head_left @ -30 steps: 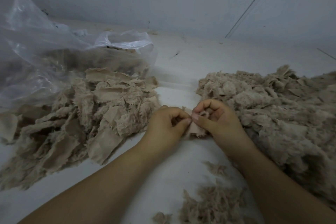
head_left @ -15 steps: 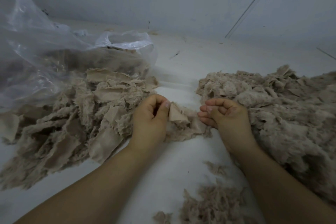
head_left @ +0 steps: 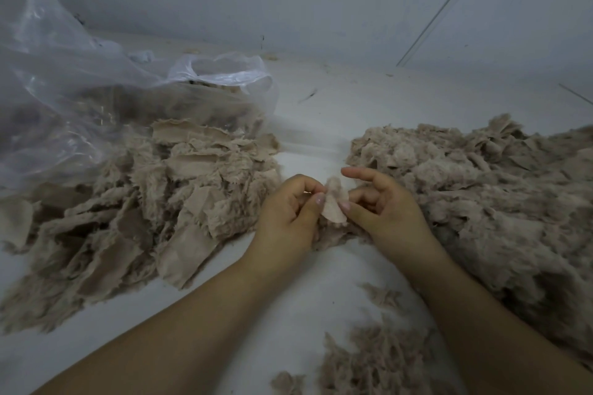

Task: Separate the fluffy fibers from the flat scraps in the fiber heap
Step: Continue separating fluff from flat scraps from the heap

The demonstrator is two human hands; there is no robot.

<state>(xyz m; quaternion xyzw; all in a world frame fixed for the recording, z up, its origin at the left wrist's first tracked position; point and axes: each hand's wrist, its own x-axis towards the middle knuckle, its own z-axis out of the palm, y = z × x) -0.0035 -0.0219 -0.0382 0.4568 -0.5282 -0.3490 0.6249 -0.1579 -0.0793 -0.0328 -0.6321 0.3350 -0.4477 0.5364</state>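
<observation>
Scrap (head_left: 333, 207) of beige pile fabric pinched between left hand (head_left: 288, 215) and right hand (head_left: 382, 212), thumbs and fingertips clamped on opposite edges, above the white table (head_left: 321, 112) between the flat-scrap pile (head_left: 144, 202) and the fiber heap (head_left: 481, 196). Probably featherlight, limp, easily torn; best gripped at the backing edge, fluff plucked near its roots. Plastic bag (head_left: 80, 74) behind, loose tufts (head_left: 369, 356) nearer.

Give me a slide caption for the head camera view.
Both hands pinch a small scrap between two fiber piles.
</observation>
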